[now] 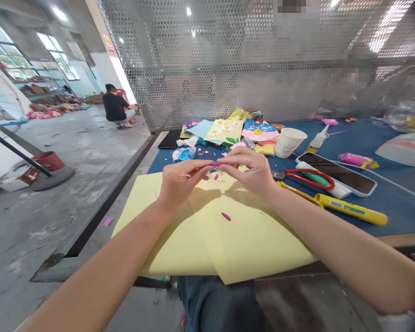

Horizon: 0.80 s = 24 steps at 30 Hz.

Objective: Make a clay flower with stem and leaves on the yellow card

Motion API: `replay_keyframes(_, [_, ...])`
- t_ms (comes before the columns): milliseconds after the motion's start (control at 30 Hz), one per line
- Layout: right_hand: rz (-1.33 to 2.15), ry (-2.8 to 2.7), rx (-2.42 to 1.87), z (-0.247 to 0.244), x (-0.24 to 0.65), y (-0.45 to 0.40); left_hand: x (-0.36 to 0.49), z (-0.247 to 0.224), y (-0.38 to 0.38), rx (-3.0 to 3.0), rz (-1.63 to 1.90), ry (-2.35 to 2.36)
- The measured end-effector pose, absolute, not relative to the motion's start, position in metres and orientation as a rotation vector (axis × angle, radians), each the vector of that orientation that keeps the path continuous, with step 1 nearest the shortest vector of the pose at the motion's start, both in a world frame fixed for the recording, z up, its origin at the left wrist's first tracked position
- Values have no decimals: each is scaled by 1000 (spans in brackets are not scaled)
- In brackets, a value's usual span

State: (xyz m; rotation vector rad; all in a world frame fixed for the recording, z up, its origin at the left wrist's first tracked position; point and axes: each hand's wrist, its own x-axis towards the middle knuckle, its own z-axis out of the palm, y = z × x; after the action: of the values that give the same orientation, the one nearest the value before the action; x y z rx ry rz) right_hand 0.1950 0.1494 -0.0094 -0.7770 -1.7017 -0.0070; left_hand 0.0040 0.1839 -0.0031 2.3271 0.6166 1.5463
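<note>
My left hand (181,180) and my right hand (251,170) meet above the far part of a yellow paper sheet (186,244). Between their fingertips they pinch a small magenta piece (215,164), each hand gripping one side of it. Just below the fingers, tiny pink bits (216,176) lie on the paper. A magenta petal-shaped piece (226,216) rests flat nearer the middle of the sheet. Red-handled scissors (309,179) lie to the right of my right hand.
Behind my hands are a paper cup (289,142), daisy-decorated paper (224,129) and a dark phone (169,139). On the right lie another phone (339,173), a glue bottle (318,139) and a yellow tube (351,209). A person (115,106) crouches far left.
</note>
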Motion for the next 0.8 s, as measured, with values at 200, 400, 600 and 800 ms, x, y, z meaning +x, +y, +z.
replay_keyframes(200, [2, -1724, -788, -9, 196, 149, 4, -3, 184, 2308, 1559, 649])
replay_keyframes(400, [10, -1713, -782, -11, 200, 153, 3, -6, 187, 2349, 1471, 668])
replay_keyframes(600, [65, -1778, -795, -12, 201, 152, 3, -4, 183, 2352, 1425, 614])
replay_keyframes(800, [54, -1760, -804, -11, 201, 151, 4, -2, 181, 2333, 1436, 621])
